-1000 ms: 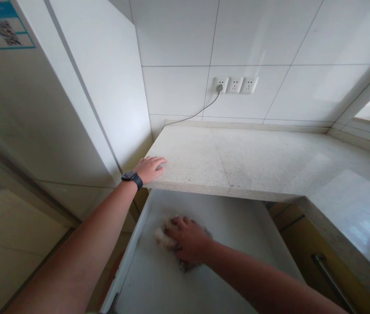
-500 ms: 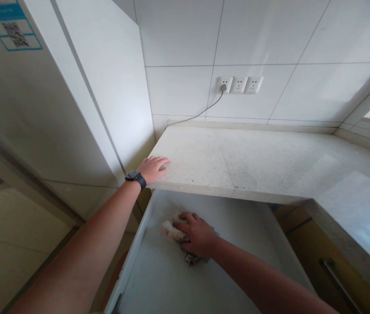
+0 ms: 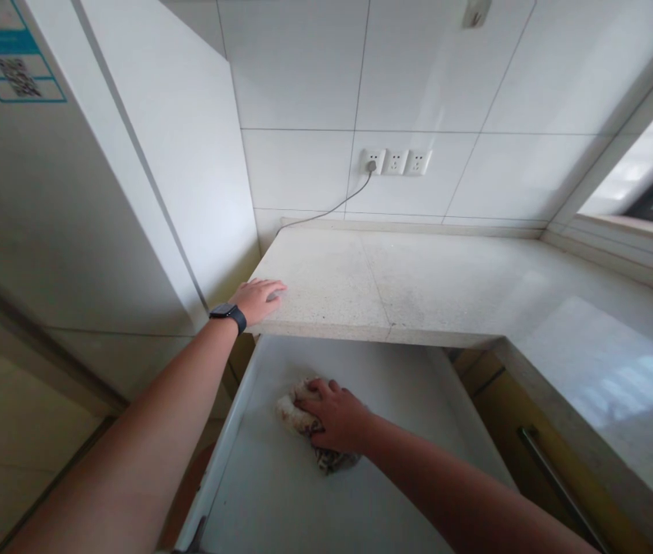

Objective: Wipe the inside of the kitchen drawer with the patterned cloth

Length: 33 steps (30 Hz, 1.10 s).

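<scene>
My right hand (image 3: 338,417) presses a crumpled cloth (image 3: 294,409) against the bottom of a pulled-out white drawer (image 3: 268,492). Its fingers curl over the cloth, which is pale on the left and dark patterned below the palm. My left hand (image 3: 258,300), with a black watch (image 3: 228,312) at the wrist, lies flat on the left front corner of the pale stone countertop (image 3: 326,281). Its fingers are stretched out and hold nothing. The back of the drawer is hidden under the countertop.
A tall white refrigerator-like cabinet (image 3: 170,138) stands close on the left. A grey cord (image 3: 326,213) runs from the wall sockets (image 3: 395,161) down behind the counter. At the right, the counter turns toward me above a yellowish cupboard with a metal handle (image 3: 560,485).
The view has turned slightly right, so the scene sits further left. My right hand and the cloth stay at nearly the same place in the drawer; my left hand still rests on the countertop.
</scene>
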Each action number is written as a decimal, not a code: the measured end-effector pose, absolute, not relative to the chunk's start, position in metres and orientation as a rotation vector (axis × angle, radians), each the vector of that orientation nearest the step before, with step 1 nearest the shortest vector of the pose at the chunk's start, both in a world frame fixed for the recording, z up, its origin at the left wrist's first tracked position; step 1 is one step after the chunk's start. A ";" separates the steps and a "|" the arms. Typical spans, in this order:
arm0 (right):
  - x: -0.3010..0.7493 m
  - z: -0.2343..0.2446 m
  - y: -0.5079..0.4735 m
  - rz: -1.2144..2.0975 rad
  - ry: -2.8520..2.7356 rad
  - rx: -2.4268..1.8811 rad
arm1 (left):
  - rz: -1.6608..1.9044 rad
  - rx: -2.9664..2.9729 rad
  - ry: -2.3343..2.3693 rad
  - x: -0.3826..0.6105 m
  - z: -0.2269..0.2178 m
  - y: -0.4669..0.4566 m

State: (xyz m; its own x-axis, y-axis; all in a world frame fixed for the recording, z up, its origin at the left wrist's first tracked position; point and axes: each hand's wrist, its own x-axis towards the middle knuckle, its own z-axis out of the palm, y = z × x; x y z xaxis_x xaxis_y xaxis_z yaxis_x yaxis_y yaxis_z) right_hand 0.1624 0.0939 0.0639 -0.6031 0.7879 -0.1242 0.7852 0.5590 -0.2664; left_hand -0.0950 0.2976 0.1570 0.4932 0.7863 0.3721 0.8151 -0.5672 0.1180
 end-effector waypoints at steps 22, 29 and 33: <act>0.165 0.056 0.092 0.480 -2.674 -1.387 | -0.622 -2.653 -1.401 -0.094 0.156 0.298; 0.165 0.059 0.091 0.509 -2.653 -1.382 | -0.622 -2.642 -1.401 -0.095 0.156 0.299; 0.166 0.060 0.091 0.527 -2.665 -1.389 | -0.622 -2.635 -1.401 -0.095 0.155 0.299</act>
State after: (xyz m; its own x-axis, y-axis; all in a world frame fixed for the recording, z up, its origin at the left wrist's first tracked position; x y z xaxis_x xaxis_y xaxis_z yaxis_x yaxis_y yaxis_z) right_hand 0.1656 0.0909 0.0597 -0.5821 0.8094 -0.0783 0.7782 0.5266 -0.3421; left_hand -0.0946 0.2995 0.1547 0.4958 0.7736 0.3946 0.8116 -0.5744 0.1066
